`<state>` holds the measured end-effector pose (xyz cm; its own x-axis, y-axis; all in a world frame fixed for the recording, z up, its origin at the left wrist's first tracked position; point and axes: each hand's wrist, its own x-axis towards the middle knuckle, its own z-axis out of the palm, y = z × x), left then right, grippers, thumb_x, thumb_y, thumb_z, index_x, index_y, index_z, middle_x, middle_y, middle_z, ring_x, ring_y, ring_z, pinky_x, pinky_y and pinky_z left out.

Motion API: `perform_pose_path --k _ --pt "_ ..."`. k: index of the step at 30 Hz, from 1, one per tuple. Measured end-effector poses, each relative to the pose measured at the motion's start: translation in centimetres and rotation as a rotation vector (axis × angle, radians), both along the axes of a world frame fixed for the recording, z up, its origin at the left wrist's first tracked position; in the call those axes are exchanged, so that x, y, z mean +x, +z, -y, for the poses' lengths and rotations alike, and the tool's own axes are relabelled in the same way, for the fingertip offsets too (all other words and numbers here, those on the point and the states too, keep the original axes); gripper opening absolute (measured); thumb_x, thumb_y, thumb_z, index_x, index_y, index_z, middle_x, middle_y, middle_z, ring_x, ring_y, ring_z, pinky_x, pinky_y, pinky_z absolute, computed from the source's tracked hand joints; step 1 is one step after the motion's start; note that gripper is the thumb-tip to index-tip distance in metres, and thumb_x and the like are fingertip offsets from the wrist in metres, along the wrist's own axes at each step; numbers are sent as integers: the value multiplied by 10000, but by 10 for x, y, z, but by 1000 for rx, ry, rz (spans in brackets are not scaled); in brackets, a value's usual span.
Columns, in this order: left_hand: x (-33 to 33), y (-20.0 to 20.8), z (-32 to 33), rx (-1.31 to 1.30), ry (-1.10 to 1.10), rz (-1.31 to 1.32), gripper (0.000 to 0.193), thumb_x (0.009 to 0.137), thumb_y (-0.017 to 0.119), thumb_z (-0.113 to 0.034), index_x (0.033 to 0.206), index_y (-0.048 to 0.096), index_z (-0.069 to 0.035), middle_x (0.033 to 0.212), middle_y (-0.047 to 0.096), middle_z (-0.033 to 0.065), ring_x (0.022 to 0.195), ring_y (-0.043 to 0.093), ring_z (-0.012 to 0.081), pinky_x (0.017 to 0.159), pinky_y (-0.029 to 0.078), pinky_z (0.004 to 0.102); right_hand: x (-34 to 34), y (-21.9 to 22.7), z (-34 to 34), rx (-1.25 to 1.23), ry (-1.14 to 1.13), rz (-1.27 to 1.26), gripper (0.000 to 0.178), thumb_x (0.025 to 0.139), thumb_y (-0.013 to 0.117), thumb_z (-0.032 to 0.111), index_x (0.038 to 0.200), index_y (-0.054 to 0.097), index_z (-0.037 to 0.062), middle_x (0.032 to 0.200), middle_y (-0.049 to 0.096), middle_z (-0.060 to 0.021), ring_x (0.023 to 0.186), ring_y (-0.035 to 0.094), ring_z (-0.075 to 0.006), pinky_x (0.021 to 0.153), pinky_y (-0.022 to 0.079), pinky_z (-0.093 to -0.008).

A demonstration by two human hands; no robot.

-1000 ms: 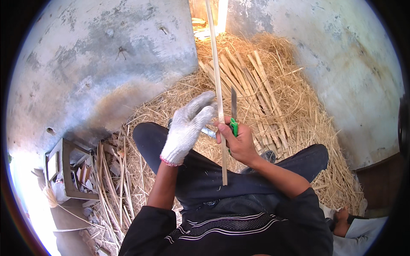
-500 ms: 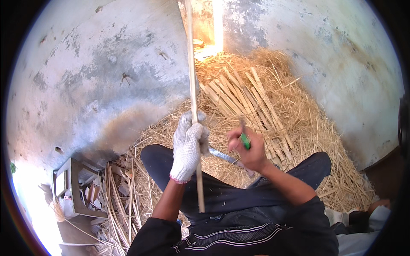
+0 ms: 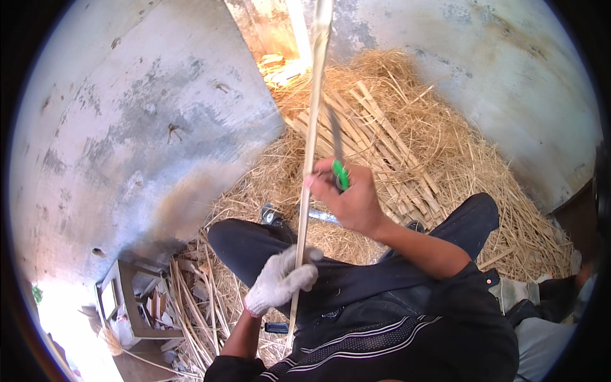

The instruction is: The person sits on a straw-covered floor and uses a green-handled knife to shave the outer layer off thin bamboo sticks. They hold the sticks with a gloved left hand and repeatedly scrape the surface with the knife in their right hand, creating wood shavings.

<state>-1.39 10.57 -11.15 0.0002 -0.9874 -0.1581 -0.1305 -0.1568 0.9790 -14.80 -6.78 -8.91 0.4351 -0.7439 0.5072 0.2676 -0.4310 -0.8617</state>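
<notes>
A long pale bamboo strip (image 3: 312, 127) stands nearly upright before me, running from the top of the view down to my lap. My left hand (image 3: 283, 277), in a white knit glove, is closed around its lower part. My bare right hand (image 3: 353, 197) grips a knife (image 3: 337, 137) with a green handle, its narrow dark blade pointing up and away. The right thumb and fingertips touch the strip's near-middle. The knife blade lies just right of the strip; whether it touches cannot be made out.
Split strips (image 3: 382, 149) lie bundled on a heap of shavings (image 3: 471, 184) ahead. At left, an open-sided box (image 3: 137, 305) stands beside loose long strips (image 3: 197, 312). Stained walls (image 3: 159, 127) enclose the corner. Part of another person (image 3: 547, 344) shows at lower right.
My left hand has slid down toward my lap. My right hand has come left and up onto the strip with the knife. The strip now leans slightly right at its top.
</notes>
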Motion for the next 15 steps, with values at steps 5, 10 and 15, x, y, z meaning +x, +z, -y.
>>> perform_pose_path --k 5,10,15 --pt "-14 31 23 7 357 -92 292 1001 503 -266 1125 574 -12 692 564 20 535 522 87 496 439 225 9 -4 -15 -167 113 -96 197 878 704 183 927 689 -7 698 688 -90 567 602 -97 525 455 -254" --pt "-22 20 29 -51 384 -6 335 1027 461 -322 1011 608 -21 536 466 -4 418 440 75 393 344 226 -2 -8 -2 -157 87 -204 224 920 666 221 892 660 -1 654 638 -64 538 555 -100 506 428 -273" --pt "-25 17 28 39 465 -167 418 1042 410 -377 873 570 -30 493 440 13 353 394 92 329 324 235 -15 -18 2 -558 -80 -261 303 953 589 318 925 603 17 632 562 -84 550 589 -229 517 453 -315"
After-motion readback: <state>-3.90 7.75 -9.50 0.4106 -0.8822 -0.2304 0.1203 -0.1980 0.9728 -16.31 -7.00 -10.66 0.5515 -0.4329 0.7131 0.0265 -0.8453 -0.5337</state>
